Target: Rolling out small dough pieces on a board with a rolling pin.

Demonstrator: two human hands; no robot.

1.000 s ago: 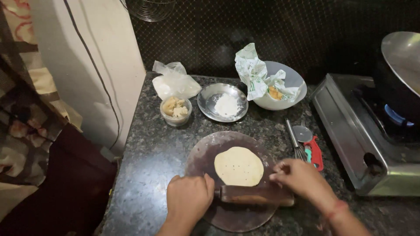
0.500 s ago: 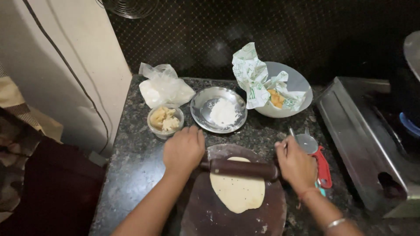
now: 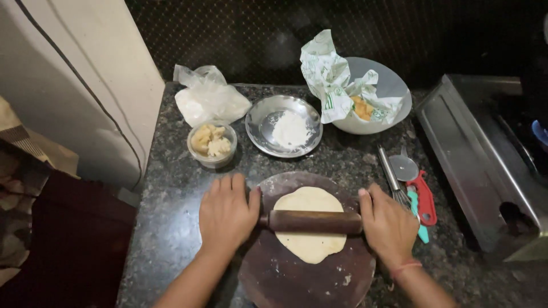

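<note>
Rolling pin (image 3: 313, 221) under both flat palms.

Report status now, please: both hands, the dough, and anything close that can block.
Left hand and right hand flat on ends of rolling pin. Pin lies across dough disc on round board. Pizza cutter beside right hand.
</note>
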